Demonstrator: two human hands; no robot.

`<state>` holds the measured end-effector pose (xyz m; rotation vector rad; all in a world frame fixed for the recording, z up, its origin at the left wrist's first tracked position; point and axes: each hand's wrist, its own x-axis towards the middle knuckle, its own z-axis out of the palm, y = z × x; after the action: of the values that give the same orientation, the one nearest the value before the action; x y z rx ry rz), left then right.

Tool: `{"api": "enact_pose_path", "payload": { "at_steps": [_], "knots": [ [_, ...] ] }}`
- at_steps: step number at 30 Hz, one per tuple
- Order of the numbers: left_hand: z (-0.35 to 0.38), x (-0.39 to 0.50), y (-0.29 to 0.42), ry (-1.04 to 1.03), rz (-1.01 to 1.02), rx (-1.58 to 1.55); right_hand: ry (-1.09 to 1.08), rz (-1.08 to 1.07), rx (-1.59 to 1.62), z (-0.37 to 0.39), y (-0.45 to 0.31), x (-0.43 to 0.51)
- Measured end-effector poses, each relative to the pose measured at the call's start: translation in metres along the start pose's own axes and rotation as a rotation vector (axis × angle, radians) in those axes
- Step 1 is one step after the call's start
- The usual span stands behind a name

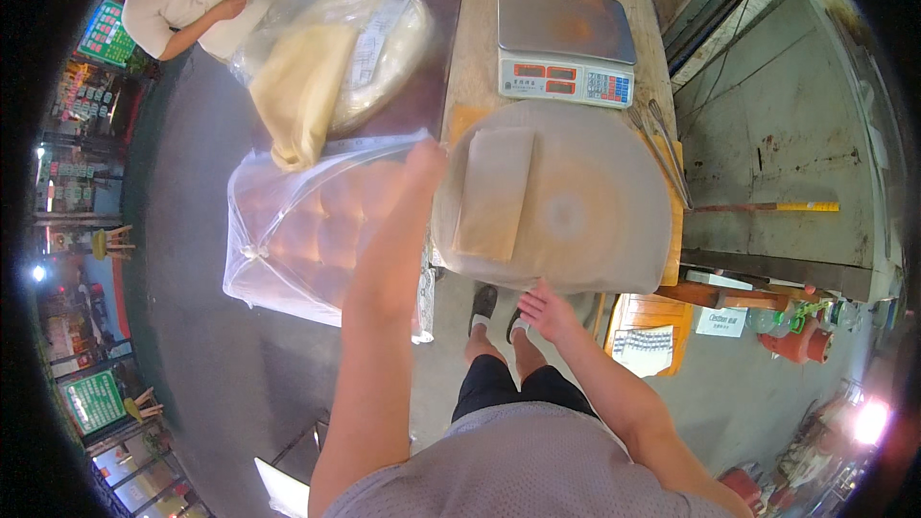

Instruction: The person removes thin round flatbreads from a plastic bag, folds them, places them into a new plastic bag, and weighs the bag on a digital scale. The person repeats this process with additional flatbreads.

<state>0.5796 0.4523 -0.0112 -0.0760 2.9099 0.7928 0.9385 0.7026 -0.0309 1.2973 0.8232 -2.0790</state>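
Observation:
A large round, thin tan sheet (597, 208), perhaps flatbread, lies before me with its front edge hanging over the table. On its left half rests a folded rectangular piece (496, 194) of similar colour. My right hand (550, 313) is just below the front edge, palm up and holding nothing; its fingertips are close to the rim, and contact is unclear. My left hand (428, 158) reaches forward between the sheet and a white mesh food cover (248, 252). Its fingers are blurred and hidden, so a grip cannot be made out. Brown bun-like pieces (324, 223) show through the mesh.
A digital scale (567, 79) stands behind the sheet, with metal tongs (665, 158) at the right. Beyond the food cover are plastic-wrapped round sheets (388, 72) and a folded yellowish sheet (302, 93). Another person (209, 7) stands at the far left. A wooden stool (647, 309) is lower right.

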Motion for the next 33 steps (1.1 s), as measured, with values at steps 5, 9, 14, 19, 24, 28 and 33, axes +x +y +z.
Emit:
{"api": "enact_pose_path", "payload": {
  "at_steps": [5, 9, 14, 19, 24, 28, 33],
  "knots": [
    [-0.039, -0.005, 0.053, 0.052, 0.038, -0.120, -0.041, -0.461, -0.889, 0.049, -0.013, -0.032],
    [-0.101, -0.003, 0.050, 0.204, 0.140, -0.065, 0.070, -1.203, -1.115, 0.123, -0.051, -0.074],
    [-0.227, -0.034, 0.127, 0.068, 0.162, -0.425, 0.020, -1.049, -1.046, 0.118, -0.082, -0.068],
    [-0.367, -0.089, 0.171, 0.066, 0.219, -0.577, -0.067, -0.973, -0.981, 0.156, -0.112, -0.086],
    [-0.464, -0.112, 0.156, 0.145, 0.158, -0.671, -0.342, -0.939, -0.720, 0.253, -0.150, -0.063],
    [-0.530, -0.152, 0.105, 0.109, 0.088, -0.734, -0.687, -0.847, -0.865, 0.339, -0.125, -0.093],
    [-0.561, -0.260, 0.026, 0.204, -0.076, -0.773, -1.170, -0.730, -0.972, 0.418, -0.014, -0.199]
  ]
}}
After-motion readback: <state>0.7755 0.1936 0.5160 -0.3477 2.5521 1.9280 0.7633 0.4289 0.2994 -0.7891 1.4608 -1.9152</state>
